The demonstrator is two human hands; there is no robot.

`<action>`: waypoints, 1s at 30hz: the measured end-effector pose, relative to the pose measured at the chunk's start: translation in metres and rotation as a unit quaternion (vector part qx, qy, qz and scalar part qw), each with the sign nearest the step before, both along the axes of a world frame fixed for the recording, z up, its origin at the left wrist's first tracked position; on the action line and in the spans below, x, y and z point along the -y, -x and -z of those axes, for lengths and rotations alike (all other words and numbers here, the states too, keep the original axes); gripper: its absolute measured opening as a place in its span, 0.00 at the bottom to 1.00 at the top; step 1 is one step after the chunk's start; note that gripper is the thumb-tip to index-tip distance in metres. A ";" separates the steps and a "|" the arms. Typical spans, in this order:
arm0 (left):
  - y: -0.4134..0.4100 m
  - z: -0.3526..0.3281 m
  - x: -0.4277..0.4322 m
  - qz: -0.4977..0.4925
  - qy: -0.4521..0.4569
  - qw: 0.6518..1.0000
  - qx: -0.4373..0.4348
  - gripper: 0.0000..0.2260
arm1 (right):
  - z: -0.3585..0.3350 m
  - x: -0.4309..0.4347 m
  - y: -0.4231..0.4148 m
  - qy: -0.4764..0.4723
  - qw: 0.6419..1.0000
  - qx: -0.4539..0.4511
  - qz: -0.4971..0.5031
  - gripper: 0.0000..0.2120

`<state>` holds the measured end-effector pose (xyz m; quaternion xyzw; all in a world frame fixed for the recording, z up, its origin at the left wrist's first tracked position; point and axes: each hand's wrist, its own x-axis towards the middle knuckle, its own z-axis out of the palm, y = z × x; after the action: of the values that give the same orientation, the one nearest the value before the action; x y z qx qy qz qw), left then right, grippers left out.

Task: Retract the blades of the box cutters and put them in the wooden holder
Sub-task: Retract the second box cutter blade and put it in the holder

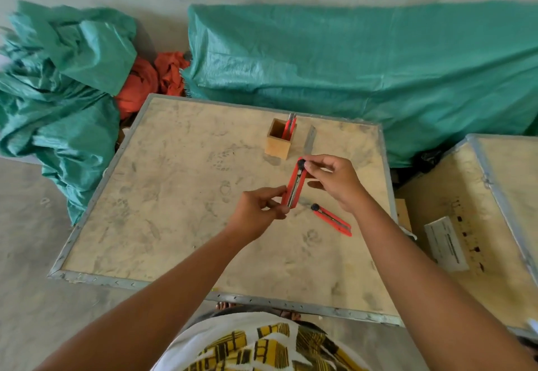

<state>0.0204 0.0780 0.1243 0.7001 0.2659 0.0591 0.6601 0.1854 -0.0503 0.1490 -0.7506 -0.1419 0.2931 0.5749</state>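
Dusty crate top (174, 196): red box cutter (295, 186), black end knob, pinched between left hand (256, 210) and right hand (334, 180) grips.

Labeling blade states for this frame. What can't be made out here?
- Held box cutter, head view: blade tip hidden by the left hand; slider hidden by right hand fingers.
- Cutter in wooden holder: lower body hidden by the holder wall.
- Cutter on table: blade too small and blurred to judge.

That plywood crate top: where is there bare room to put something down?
The plywood crate top is bare left of the square wooden holder and along its near metal edge. It is crowded at right: both hands hold one red box cutter, another lies beside.
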 end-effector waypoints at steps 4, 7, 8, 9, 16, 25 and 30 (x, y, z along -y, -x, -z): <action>-0.016 -0.006 0.018 -0.042 0.034 0.999 0.010 0.20 | -0.008 0.017 -0.011 0.022 0.997 0.013 -0.072 0.10; -0.022 -0.006 0.026 -0.062 0.064 0.996 0.024 0.21 | -0.009 0.024 -0.015 0.033 0.993 0.019 -0.111 0.11; -0.024 -0.008 0.028 -0.069 0.074 0.994 0.028 0.21 | -0.009 0.026 -0.016 0.038 0.991 0.023 -0.125 0.11; -0.026 -0.009 0.031 -0.075 0.082 0.993 0.034 0.21 | -0.009 0.027 -0.017 0.044 0.989 0.028 -0.137 0.10; -0.036 -0.012 0.024 -0.091 0.099 0.990 0.045 0.21 | -0.014 0.021 -0.025 0.069 0.974 0.067 -0.203 0.12; -0.047 -0.012 -0.003 -0.085 0.082 0.992 0.049 0.21 | -0.011 -0.010 -0.032 0.093 0.972 0.108 -0.185 0.10; -0.055 -0.010 -0.013 -0.078 0.078 0.993 0.044 0.21 | -0.004 -0.018 -0.037 0.108 0.971 0.121 -0.177 0.08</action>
<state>0.0750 0.0906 0.1345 0.6205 0.2945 0.1201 0.7169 0.2228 -0.0322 0.1535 -0.8011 -0.3081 0.3110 0.4081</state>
